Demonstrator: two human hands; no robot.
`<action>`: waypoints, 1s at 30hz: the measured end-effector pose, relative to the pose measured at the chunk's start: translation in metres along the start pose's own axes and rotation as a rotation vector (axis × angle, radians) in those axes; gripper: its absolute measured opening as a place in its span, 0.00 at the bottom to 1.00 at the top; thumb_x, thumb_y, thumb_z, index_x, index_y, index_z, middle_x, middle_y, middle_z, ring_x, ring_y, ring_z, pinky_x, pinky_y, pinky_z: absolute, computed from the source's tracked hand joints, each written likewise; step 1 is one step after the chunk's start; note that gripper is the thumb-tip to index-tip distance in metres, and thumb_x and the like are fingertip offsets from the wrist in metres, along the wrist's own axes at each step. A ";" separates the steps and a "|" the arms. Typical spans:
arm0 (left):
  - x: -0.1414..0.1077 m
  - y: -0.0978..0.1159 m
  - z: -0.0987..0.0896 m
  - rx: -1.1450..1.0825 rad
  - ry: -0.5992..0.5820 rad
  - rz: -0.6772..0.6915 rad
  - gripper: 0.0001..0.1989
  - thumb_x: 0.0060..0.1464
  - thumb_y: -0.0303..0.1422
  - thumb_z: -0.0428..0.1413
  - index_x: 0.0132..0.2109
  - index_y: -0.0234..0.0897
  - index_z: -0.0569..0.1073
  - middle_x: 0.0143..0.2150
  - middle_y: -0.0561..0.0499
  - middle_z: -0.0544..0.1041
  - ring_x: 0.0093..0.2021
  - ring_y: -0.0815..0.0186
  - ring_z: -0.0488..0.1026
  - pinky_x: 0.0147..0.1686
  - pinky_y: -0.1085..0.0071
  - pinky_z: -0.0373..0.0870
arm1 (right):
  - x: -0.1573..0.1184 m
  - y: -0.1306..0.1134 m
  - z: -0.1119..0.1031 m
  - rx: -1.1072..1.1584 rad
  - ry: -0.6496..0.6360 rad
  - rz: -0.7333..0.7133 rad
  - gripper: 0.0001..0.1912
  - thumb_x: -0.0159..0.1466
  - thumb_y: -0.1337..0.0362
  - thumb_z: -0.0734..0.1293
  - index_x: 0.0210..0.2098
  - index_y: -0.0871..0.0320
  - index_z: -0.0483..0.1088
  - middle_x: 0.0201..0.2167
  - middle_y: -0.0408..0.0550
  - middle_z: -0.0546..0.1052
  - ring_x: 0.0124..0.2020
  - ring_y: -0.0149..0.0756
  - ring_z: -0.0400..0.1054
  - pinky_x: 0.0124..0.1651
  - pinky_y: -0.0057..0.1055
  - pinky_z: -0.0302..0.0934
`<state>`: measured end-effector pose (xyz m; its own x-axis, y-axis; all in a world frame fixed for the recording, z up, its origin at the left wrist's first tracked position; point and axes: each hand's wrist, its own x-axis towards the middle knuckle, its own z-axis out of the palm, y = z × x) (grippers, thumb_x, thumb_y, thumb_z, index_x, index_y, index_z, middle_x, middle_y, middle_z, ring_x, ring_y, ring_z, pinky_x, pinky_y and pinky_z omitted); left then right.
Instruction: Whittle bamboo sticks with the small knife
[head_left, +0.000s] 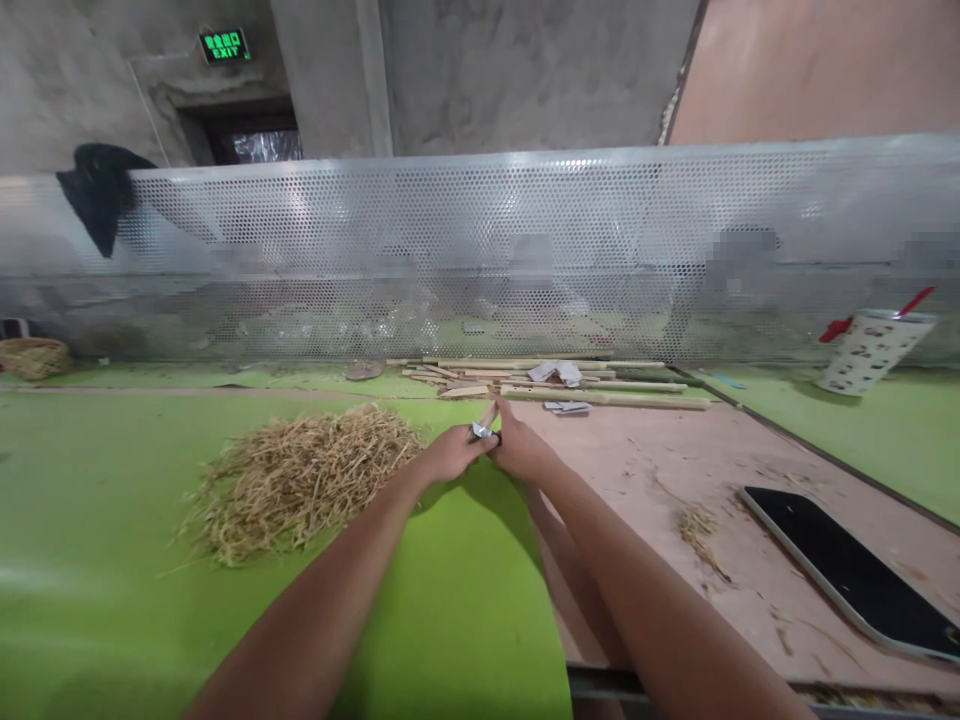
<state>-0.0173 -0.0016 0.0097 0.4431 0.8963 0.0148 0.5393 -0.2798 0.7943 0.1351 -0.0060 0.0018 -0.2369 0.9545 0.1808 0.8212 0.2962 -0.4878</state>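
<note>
My left hand (452, 452) and my right hand (523, 447) meet in front of me, fingers closed and nearly touching. Between them is a small piece with a shiny silvery wrapping (482, 431) and a dark end; its kind is too small to make out. A pale tan strip (489, 413) sticks up from the same spot. My fingers hide part of both. Just left of my left hand lies a loose heap of dry straw-like stalks (307, 480) on the green mat (457, 600).
Beyond my hands lie several pale sticks (607, 398) and crumpled paper pieces (556, 373). A phone (847, 570) rests at the right among plant scraps (697, 525). Farther right stands a patterned cup (874, 350) with a red straw. A perforated metal screen (465, 215) crosses behind.
</note>
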 end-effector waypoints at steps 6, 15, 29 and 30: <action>0.001 -0.003 0.003 0.065 0.068 -0.073 0.28 0.46 0.59 0.49 0.23 0.37 0.62 0.17 0.56 0.62 0.16 0.72 0.55 0.19 0.72 0.50 | 0.004 0.000 0.004 -0.083 0.021 0.062 0.34 0.59 0.67 0.60 0.64 0.64 0.47 0.40 0.59 0.77 0.38 0.46 0.71 0.35 0.31 0.57; 0.003 -0.005 0.001 0.030 0.064 -0.077 0.21 0.50 0.50 0.52 0.24 0.36 0.64 0.18 0.55 0.62 0.16 0.73 0.56 0.20 0.72 0.50 | 0.006 0.000 -0.004 -0.088 0.119 0.164 0.13 0.62 0.67 0.60 0.46 0.57 0.63 0.38 0.53 0.76 0.37 0.42 0.71 0.30 0.28 0.53; -0.002 0.005 -0.028 -0.045 0.251 -0.107 0.10 0.48 0.29 0.55 0.40 0.32 0.74 0.26 0.49 0.74 0.19 0.73 0.67 0.21 0.75 0.62 | 0.006 0.008 -0.008 -0.030 0.353 0.081 0.12 0.64 0.58 0.58 0.38 0.57 0.69 0.30 0.48 0.75 0.30 0.35 0.66 0.28 0.26 0.49; -0.002 0.006 -0.028 -0.028 0.285 -0.089 0.11 0.49 0.30 0.56 0.40 0.32 0.74 0.26 0.50 0.73 0.18 0.73 0.67 0.20 0.76 0.62 | 0.007 0.008 -0.008 -0.034 0.356 0.075 0.12 0.64 0.58 0.58 0.37 0.57 0.70 0.30 0.48 0.74 0.30 0.35 0.65 0.28 0.26 0.48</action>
<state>-0.0356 0.0045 0.0314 0.1739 0.9784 0.1114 0.5454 -0.1899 0.8164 0.1441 0.0024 0.0056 0.0149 0.9006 0.4343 0.8478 0.2189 -0.4830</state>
